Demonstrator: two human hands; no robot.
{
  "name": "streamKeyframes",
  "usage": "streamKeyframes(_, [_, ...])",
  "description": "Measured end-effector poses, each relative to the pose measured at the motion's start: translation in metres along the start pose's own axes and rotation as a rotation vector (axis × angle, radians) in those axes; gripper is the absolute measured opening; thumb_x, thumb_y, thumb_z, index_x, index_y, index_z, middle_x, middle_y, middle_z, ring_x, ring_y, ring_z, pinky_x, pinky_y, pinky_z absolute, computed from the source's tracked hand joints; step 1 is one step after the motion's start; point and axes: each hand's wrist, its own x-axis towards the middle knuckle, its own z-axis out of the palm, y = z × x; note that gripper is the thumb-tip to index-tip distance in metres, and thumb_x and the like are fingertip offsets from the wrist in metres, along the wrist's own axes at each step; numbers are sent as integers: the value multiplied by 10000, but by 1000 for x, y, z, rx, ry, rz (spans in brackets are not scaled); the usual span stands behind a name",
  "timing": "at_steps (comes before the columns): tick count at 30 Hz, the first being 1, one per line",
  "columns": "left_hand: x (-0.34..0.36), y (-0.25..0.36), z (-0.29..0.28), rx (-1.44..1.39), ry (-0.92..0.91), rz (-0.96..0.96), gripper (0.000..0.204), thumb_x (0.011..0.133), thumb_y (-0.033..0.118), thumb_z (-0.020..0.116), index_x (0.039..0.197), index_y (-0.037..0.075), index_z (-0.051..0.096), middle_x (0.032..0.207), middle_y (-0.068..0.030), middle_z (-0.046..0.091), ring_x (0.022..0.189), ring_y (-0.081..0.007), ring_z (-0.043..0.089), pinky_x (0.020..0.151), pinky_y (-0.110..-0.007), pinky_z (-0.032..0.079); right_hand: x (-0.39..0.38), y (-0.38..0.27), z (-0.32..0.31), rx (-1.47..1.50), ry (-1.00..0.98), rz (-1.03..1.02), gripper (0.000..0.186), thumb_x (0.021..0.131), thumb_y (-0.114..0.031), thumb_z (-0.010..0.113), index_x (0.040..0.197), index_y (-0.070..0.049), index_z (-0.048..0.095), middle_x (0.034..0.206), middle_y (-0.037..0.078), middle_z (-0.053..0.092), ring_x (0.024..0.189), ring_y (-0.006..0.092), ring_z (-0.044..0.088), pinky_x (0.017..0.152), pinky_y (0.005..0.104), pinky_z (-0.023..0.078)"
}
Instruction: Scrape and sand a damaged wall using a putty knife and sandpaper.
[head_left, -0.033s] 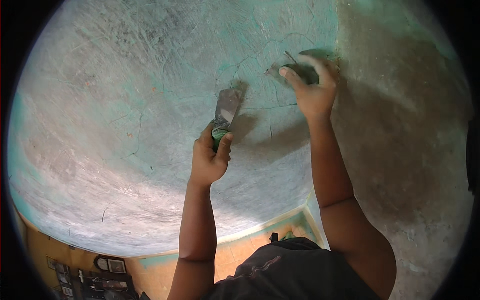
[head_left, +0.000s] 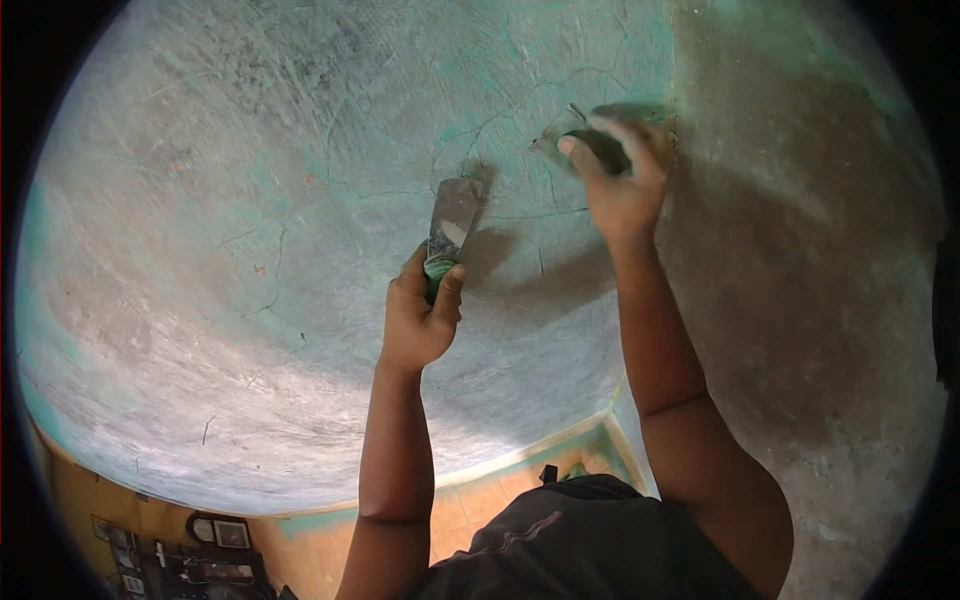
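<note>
In my left hand (head_left: 425,310) is a scraper (head_left: 455,215) with a wide metal blade and a green handle, held upright against the cracked, turquoise-streaked plaster (head_left: 330,130). My right hand (head_left: 625,180) is higher and to the right, slightly blurred, with thumb and fingers apart and curved beside the plaster. A small thin metal piece (head_left: 575,110) sticks out near its fingertips; whether they touch it I cannot tell. A dark shadow lies behind these fingers.
A brownish plaster surface (head_left: 800,260) adjoins at the right along a vertical seam. Below, past a pale edged border (head_left: 460,470), are orange floor tiles (head_left: 470,510) and, at lower left, dark furniture (head_left: 200,570) with framed items (head_left: 230,532).
My right hand has shifted very slightly to the left, its fingers blurring. My left hand and the scraper look unchanged.
</note>
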Motion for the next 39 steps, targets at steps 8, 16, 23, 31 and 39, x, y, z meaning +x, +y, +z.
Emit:
streamKeyframes(8, [-3, 1, -2, -56, 3, -9, 209, 946, 161, 599, 1069, -6, 577, 599, 12, 534, 520, -63, 485, 480, -245, 393, -53, -15, 5, -279, -159, -160, 526, 927, -327, 522, 1356, -22, 524, 1434, 225, 427, 1291, 422, 383, 1057, 560, 254])
streamKeyframes(16, [-1, -4, 3, -56, 59, 14, 197, 928, 128, 607, 1070, -9, 596, 610, -13, 555, 539, -72, 477, 509, -251, 395, -51, -37, 6, -290, -456, -4, 978, 889, -548, 517, 1449, 160, 140, 1532, 362, 79, 1435, 518, 37, 1054, 731, 29])
streamKeyframes(23, [0, -2, 4, -18, 79, 26, 201, 916, 119, 611, 1063, -18, 596, 608, -33, 544, 545, -91, 466, 516, -255, 393, -45, -42, 8, -279, -443, -9, 931, 917, -485, 511, 1468, 138, 93, 1542, 353, 48, 1441, 509, 25, 1066, 714, 42])
streamKeyframes(31, [-2, -9, 2, -39, 85, 18, 172, 908, 115, 621, 1029, -5, 599, 627, -23, 536, 575, -80, 443, 532, -253, 389, -28, -36, -8, -368, -290, -182, 560, 832, -227, 662, 1292, 60, 521, 1405, 223, 415, 1281, 431, 376, 1028, 583, 305])
streamKeyframes(39, [0, -6, 5, -66, 69, 22, 147, 909, 101, 620, 1017, 2, 608, 647, 0, 541, 579, -63, 437, 533, -235, 377, -10, -22, -18, -283, -280, -224, 387, 782, -157, 723, 1126, 5, 648, 1206, 118, 549, 1045, 332, 519, 884, 438, 451])
